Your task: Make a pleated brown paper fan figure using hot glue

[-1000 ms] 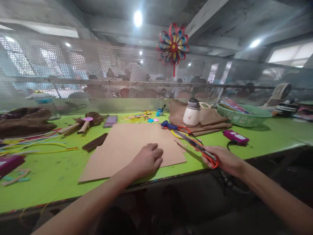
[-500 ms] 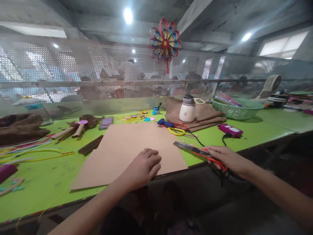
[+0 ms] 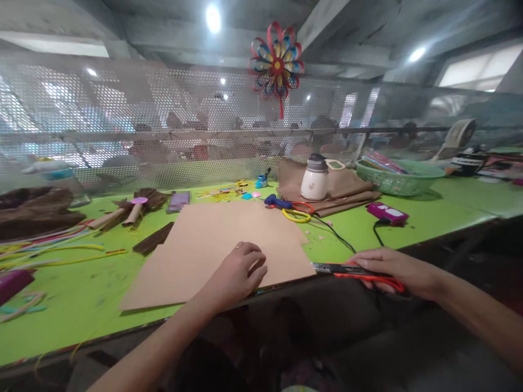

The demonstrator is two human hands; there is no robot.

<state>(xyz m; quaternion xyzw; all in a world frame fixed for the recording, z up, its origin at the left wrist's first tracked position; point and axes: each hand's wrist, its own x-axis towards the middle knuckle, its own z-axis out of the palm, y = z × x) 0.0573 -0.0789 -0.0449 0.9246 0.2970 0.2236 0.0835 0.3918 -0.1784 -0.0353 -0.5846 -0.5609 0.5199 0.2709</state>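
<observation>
Tan sheets of paper or thin card (image 3: 204, 239) lie at the table's front edge, one overlapping another. My left hand (image 3: 239, 272) rests on them near that edge, fingers loosely bent and apart, holding nothing. In my right hand (image 3: 392, 272) is a red-orange utility knife (image 3: 343, 269), its blade pointing left. The blade's tip is at the right front corner of the sheets; whether it touches them I cannot tell. Scissors with red and yellow handles (image 3: 300, 213) lie behind the sheets, beside a dark blue tool (image 3: 277, 202).
A white bottle (image 3: 314, 182) stands on folded brown material (image 3: 347, 190). To the right are a green basket (image 3: 402, 185) and a magenta device with a cable (image 3: 388, 213). Brown paper pieces (image 3: 149, 204) and coloured strips (image 3: 53, 253) lie left. A perforated screen (image 3: 183, 120) rises behind.
My right hand has moved right and slightly down with the utility knife, whose blade has gone from the sheets' right side to their right front corner. My left hand stays almost in place.
</observation>
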